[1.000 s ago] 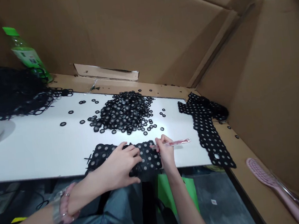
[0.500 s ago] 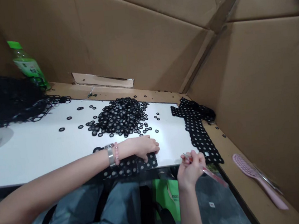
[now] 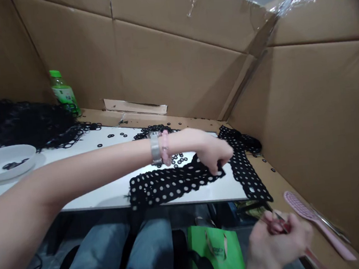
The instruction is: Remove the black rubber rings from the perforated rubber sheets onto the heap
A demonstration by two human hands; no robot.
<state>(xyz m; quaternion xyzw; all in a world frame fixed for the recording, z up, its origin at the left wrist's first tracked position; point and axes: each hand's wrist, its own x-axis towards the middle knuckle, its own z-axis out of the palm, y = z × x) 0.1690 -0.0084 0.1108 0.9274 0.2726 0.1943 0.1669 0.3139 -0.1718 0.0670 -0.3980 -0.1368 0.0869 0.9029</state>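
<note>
Closed on the right end of a black perforated strip, my left hand lifts that end above the white board. The strip has rows of pale round holes, and its left part rests along the board's front edge. My right hand, lower right and off the board, is closed round a slim red tool with a pointed metal tip; its exact kind is unclear. A second perforated black piece lies at the board's right end. Behind my left forearm, a pile of small black rings is partly hidden.
A white bowl with dark bits stands at left, near a tangled black heap and a green-capped bottle. A pink hairbrush lies at right. Cardboard walls enclose the board. Below is a green bag.
My left hand has moved right and up, drawing the strip out along the board's front. My right hand, with the red tool, has moved right and down. The view has shifted slightly.
</note>
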